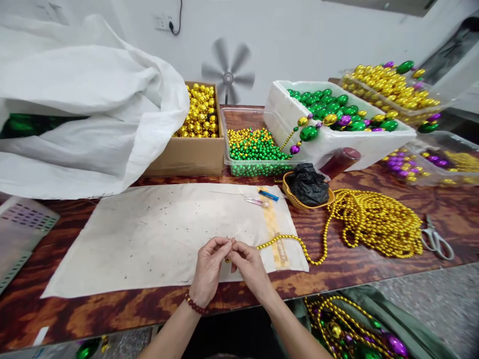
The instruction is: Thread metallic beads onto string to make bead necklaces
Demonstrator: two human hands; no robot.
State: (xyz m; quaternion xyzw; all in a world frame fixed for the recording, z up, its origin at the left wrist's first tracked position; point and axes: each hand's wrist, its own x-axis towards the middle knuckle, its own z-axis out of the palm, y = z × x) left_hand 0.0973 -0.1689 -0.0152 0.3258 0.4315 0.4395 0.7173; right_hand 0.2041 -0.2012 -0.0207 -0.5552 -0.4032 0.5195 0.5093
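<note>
Both hands meet over the lower part of a white cloth (149,229) on the table. My left hand (210,264), with a beaded bracelet at the wrist, pinches at the fingertips; a small gold bead shows just below them. Against it, my right hand (249,264) is also closed at the fingertips. What the fingers grip is too small to make out. A thin pale thread sticks up from between them. The gold bead strand (292,238) runs from beside my right hand to a coiled pile (374,222) on the right.
Small scissors (255,201) and a blue tool (268,195) lie on the cloth. Behind are a basket (294,197) with a black bag, a cardboard box (187,155), a bead tray (258,168) and a foam box (359,144). Larger scissors (436,239) rest at the right.
</note>
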